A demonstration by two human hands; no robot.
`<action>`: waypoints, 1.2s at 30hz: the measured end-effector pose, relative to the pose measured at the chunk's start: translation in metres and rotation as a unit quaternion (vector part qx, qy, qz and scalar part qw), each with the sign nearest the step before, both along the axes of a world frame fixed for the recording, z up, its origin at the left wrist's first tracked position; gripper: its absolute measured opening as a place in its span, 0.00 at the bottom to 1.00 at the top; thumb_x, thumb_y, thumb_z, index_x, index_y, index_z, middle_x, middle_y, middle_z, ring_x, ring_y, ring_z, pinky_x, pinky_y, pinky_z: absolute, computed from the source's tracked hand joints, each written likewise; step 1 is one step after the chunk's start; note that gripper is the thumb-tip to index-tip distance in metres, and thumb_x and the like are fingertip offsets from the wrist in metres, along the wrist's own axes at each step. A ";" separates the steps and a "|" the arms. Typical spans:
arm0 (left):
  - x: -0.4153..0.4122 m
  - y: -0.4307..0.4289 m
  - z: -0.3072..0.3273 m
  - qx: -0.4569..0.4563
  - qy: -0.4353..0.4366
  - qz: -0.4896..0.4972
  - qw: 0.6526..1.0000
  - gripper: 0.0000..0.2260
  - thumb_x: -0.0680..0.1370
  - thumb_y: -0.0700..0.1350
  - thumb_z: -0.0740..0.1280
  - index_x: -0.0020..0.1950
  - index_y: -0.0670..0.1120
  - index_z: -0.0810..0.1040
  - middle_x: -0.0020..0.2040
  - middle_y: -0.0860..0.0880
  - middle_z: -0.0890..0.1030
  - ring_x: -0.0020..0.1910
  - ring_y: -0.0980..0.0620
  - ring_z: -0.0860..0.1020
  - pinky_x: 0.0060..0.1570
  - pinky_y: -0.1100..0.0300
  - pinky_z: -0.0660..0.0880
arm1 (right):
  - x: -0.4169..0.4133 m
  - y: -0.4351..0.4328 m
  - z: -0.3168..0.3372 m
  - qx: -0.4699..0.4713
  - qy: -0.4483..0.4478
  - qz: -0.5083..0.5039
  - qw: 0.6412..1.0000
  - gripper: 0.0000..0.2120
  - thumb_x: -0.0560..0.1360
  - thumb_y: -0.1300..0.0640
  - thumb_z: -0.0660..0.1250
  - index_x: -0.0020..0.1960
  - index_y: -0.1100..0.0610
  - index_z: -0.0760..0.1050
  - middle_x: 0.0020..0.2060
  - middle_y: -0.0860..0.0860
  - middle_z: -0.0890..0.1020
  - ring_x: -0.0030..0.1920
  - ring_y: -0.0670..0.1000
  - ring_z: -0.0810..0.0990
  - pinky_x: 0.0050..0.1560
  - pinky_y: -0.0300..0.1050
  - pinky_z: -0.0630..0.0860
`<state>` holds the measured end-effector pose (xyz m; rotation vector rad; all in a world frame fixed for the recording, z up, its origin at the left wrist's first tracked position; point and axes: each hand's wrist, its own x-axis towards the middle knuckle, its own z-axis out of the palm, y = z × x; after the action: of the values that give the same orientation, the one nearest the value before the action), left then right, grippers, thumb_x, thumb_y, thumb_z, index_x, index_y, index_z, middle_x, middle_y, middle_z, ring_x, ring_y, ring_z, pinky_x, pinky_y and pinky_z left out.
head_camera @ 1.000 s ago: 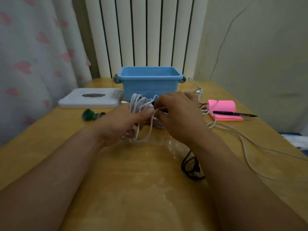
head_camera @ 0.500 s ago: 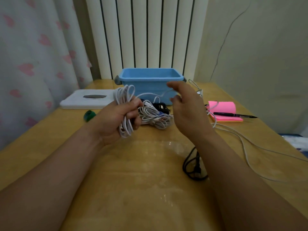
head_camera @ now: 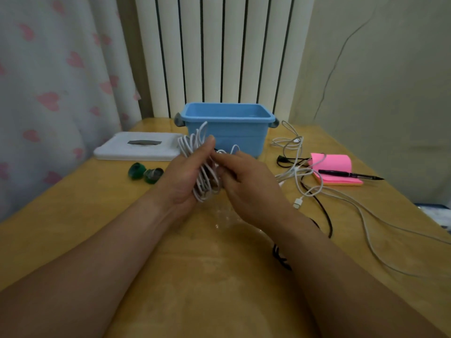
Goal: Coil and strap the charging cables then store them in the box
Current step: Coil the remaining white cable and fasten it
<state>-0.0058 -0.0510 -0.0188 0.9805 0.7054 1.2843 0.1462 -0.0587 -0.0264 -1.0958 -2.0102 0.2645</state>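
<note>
My left hand (head_camera: 185, 176) grips a coil of white charging cable (head_camera: 195, 152), held upright above the wooden table. My right hand (head_camera: 246, 184) is right beside it, its fingers curled against the lower part of the coil; what they pinch is hidden. The open blue box (head_camera: 227, 128) stands just behind the hands. More loose white cables (head_camera: 300, 172) and a black cable (head_camera: 324, 215) lie on the table to the right. Two green strap rolls (head_camera: 146, 173) lie left of my hands.
A white lid (head_camera: 139, 148) lies at the back left. A pink notepad (head_camera: 334, 167) with a black pen (head_camera: 349, 174) on it sits at the right. A curtain hangs on the left and a radiator stands behind the box.
My right hand, lifted and open half a second ago, has come back down to the coil. My left hand has kept hold of the coil and turned it more upright.
</note>
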 end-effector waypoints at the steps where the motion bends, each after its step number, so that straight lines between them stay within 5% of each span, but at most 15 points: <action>1: 0.001 -0.002 0.003 -0.005 -0.022 -0.004 1.000 0.13 0.86 0.51 0.66 0.57 0.43 0.83 0.50 0.42 0.88 0.53 0.45 0.88 0.53 0.50 0.85 | 0.000 -0.001 0.000 0.006 -0.015 -0.002 1.000 0.16 0.87 0.52 0.61 0.72 0.45 0.78 0.48 0.46 0.80 0.48 0.46 0.77 0.50 0.50 0.79; 5: 0.002 -0.002 0.004 -0.051 -0.078 0.020 0.995 0.11 0.87 0.46 0.64 0.51 0.42 0.82 0.42 0.44 0.86 0.41 0.49 0.88 0.40 0.56 0.84 | -0.004 -0.004 0.000 0.022 -0.075 0.002 0.997 0.18 0.86 0.52 0.60 0.75 0.44 0.76 0.50 0.43 0.75 0.50 0.42 0.73 0.49 0.43 0.74; 7: -0.002 0.003 0.000 -0.064 -0.090 0.041 0.993 0.12 0.87 0.46 0.64 0.54 0.40 0.82 0.47 0.42 0.87 0.44 0.47 0.88 0.43 0.54 0.85 | -0.005 -0.004 0.001 0.015 -0.087 0.005 0.996 0.17 0.86 0.51 0.59 0.73 0.45 0.77 0.51 0.44 0.74 0.51 0.43 0.73 0.50 0.43 0.74; 11: -0.011 0.011 -0.002 -0.025 -0.007 0.048 0.998 0.10 0.88 0.48 0.63 0.50 0.44 0.77 0.35 0.47 0.77 0.35 0.49 0.79 0.38 0.53 0.82 | 0.001 -0.002 0.010 0.003 0.124 -0.050 0.991 0.08 0.83 0.46 0.66 0.54 0.50 0.79 0.49 0.44 0.77 0.50 0.41 0.76 0.48 0.39 0.73; 16: -0.001 -0.011 0.006 0.011 0.158 -0.141 0.977 0.09 0.88 0.48 0.61 0.56 0.44 0.77 0.32 0.50 0.65 0.26 0.55 0.64 0.26 0.61 0.71 | 0.007 -0.004 0.019 -0.247 0.266 0.097 0.927 0.35 0.73 0.39 0.76 0.76 0.47 0.70 0.64 0.45 0.81 0.62 0.42 0.81 0.56 0.38 0.79; 20: 0.002 -0.021 0.010 -0.011 0.208 -0.275 0.939 0.19 0.88 0.44 0.60 0.37 0.50 0.77 0.29 0.51 0.64 0.23 0.56 0.64 0.26 0.62 0.69 | 0.012 -0.004 0.023 -0.316 0.335 0.217 0.861 0.15 0.77 0.55 0.75 0.63 0.56 0.82 0.57 0.57 0.88 0.63 0.56 0.85 0.68 0.56 0.80; 23: 0.004 -0.017 0.008 -0.022 0.212 -0.239 0.947 0.19 0.87 0.41 0.60 0.36 0.48 0.76 0.29 0.50 0.66 0.24 0.55 0.67 0.28 0.60 0.73 | 0.002 -0.006 0.019 -0.264 0.375 0.151 0.876 0.05 0.81 0.58 0.71 0.56 0.56 0.82 0.48 0.55 0.88 0.53 0.53 0.87 0.58 0.50 0.83; 25: 0.006 -0.017 0.007 0.000 0.248 -0.189 0.950 0.10 0.86 0.41 0.63 0.46 0.43 0.78 0.32 0.47 0.73 0.28 0.52 0.73 0.33 0.56 0.78 | -0.008 -0.006 0.017 -0.211 0.365 0.037 0.906 0.05 0.83 0.54 0.69 0.53 0.55 0.80 0.43 0.54 0.87 0.46 0.51 0.87 0.49 0.47 0.83; 28: 0.013 -0.017 0.003 0.046 0.350 -0.101 0.930 0.11 0.87 0.47 0.65 0.58 0.39 0.81 0.39 0.44 0.81 0.35 0.48 0.80 0.37 0.57 0.80 | -0.012 -0.002 0.012 -0.148 0.352 -0.084 0.920 0.08 0.84 0.50 0.66 0.53 0.55 0.78 0.45 0.53 0.85 0.46 0.49 0.85 0.44 0.44 0.81; 30: 0.019 -0.019 0.001 0.070 0.379 -0.072 0.920 0.12 0.87 0.48 0.64 0.55 0.41 0.81 0.37 0.45 0.79 0.31 0.49 0.77 0.33 0.56 0.78 | -0.008 0.000 0.011 -0.143 0.364 -0.092 0.916 0.08 0.84 0.50 0.66 0.53 0.55 0.78 0.46 0.52 0.84 0.47 0.49 0.84 0.44 0.43 0.79; 32: 0.019 -0.021 0.001 0.074 0.374 -0.084 0.921 0.13 0.88 0.49 0.63 0.49 0.44 0.78 0.33 0.49 0.73 0.28 0.51 0.70 0.30 0.56 0.73 | -0.001 0.003 0.012 -0.186 0.404 -0.037 0.895 0.05 0.83 0.52 0.69 0.53 0.54 0.79 0.44 0.54 0.85 0.45 0.52 0.85 0.42 0.48 0.78; 36: 0.010 -0.027 0.003 0.051 0.322 -0.169 0.930 0.11 0.88 0.51 0.62 0.54 0.44 0.73 0.33 0.50 0.68 0.27 0.54 0.66 0.27 0.59 0.68 | 0.006 0.002 0.020 -0.302 0.521 0.116 0.790 0.07 0.82 0.60 0.69 0.60 0.54 0.78 0.38 0.54 0.81 0.37 0.52 0.83 0.39 0.48 0.80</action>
<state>0.0040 -0.0777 -0.0160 1.5632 0.9185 0.6895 0.1518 -0.0567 -0.0065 -0.7399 -1.0154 1.3877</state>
